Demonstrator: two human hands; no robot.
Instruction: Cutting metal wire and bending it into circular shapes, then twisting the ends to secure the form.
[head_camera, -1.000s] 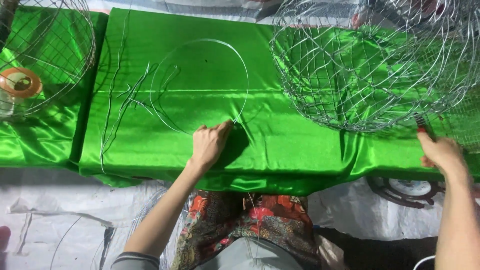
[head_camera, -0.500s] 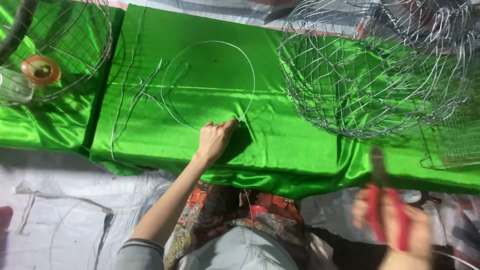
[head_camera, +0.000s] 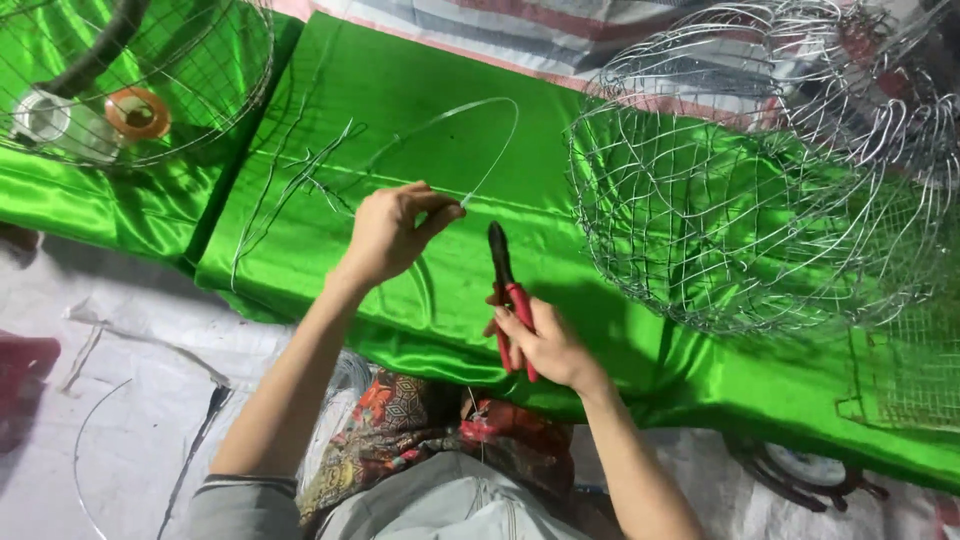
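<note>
My left hand pinches the end of a thin silver wire hoop, lifting it off the shiny green cloth. My right hand grips red-handled pliers, whose dark jaws point up toward the pinched wire end, a short gap below it. Loose straight wires lie on the cloth left of the hoop.
A large round wire-mesh basket stands on the cloth to the right. Another wire cage at top left covers an orange roll and a pale cup. A flat wire grid lies at the right edge. Patterned fabric covers my lap.
My right hand left the basket's rim, picked up the red pliers and brought them up beside my left hand. My left hand lifted the wire end off the cloth.
</note>
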